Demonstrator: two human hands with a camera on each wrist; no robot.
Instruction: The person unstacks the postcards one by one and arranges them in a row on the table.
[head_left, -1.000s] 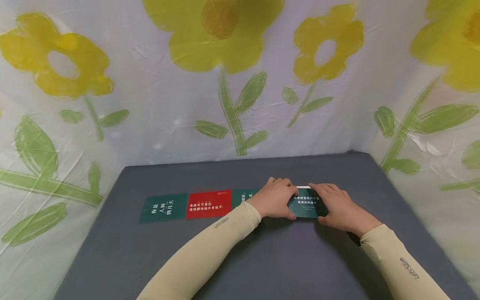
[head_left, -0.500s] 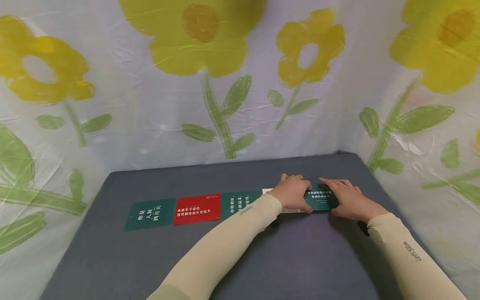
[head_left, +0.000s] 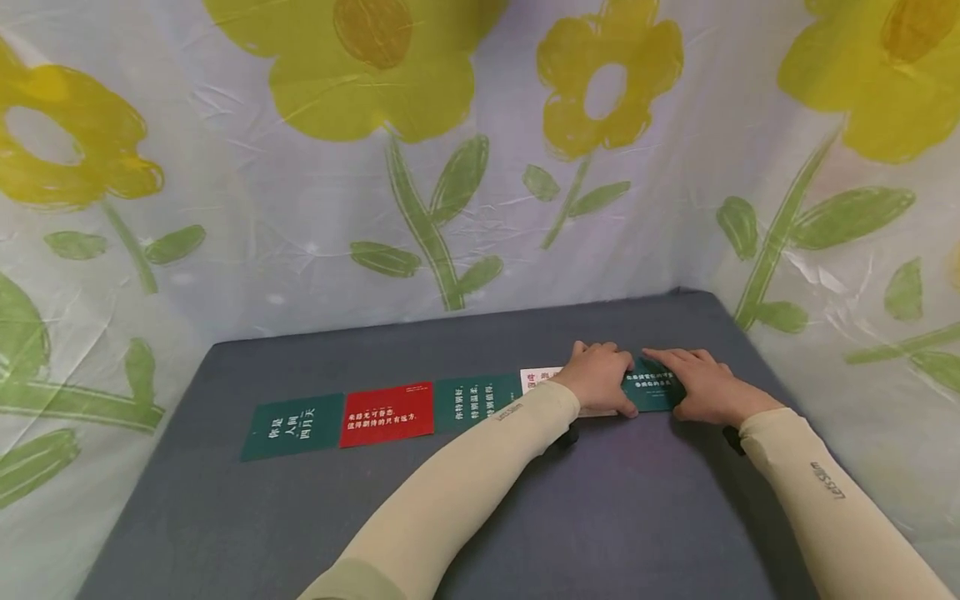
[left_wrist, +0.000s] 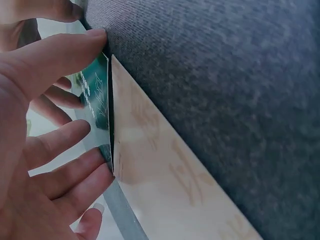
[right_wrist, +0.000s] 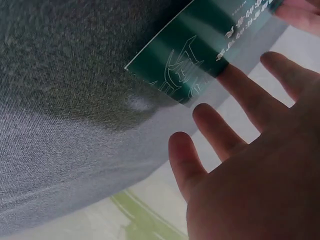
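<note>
Both hands are at a dark green card (head_left: 651, 385) with white lettering, the rightmost in a row. My left hand (head_left: 598, 375) spans its left end, thumb (left_wrist: 90, 42) at the near corner and fingers (left_wrist: 97, 162) at the far one. My right hand (head_left: 712, 387) grips its right part, with a fingertip (right_wrist: 227, 70) against the far long edge. The left wrist view shows a thin dark gap between this card and a white card (left_wrist: 155, 150) with reddish characters, which lies beneath the left hand and is partly hidden by it.
Left of the white card, the row continues with a green card (head_left: 472, 400), a red card (head_left: 386, 414) and another green card (head_left: 292, 427). All lie on a grey table (head_left: 600, 500). A flower-printed curtain (head_left: 315, 208) hangs behind.
Both hands have carried the green card rightward and lowered it beside the white card, which has come more into view. The head view has shifted to the right.
</note>
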